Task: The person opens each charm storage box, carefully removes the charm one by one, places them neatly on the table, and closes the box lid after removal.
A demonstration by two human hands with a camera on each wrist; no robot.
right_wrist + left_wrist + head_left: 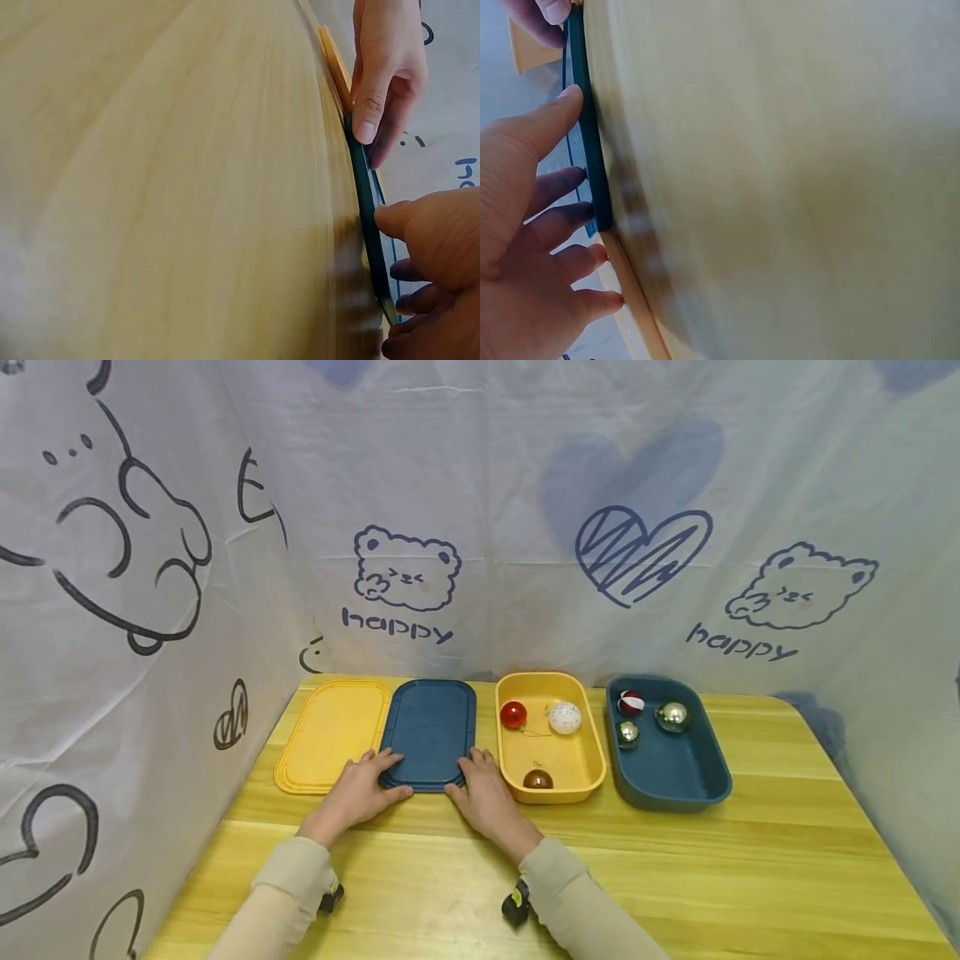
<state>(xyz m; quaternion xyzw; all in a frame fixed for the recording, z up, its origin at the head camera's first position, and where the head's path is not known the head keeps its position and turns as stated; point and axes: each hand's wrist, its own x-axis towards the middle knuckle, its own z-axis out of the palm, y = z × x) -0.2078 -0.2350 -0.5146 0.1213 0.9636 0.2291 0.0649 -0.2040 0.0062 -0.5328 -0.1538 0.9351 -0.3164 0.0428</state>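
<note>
A dark blue lid [430,733] lies flat on the table, with one hand at each of its near corners. My left hand [362,791] touches the left corner; its thumb [561,112] meets the near edge and the other fingers spread along the left side. At the right corner, my right hand [487,795] rests its thumb on the near edge, with its fingers beside the lid's right side. A yellow lid [333,735] lies flat just left of the blue one, near the left hand's fingers. Neither hand's fingers are visibly curled round the lid.
Right of the lids stands a yellow box [577,794] holding a red ball [513,715], a white speckled ball [565,718] and a brown ball [537,779]. Beside it, a blue box [671,803] holds several ornament balls. A printed cloth [517,602] hangs behind the wooden table [420,877].
</note>
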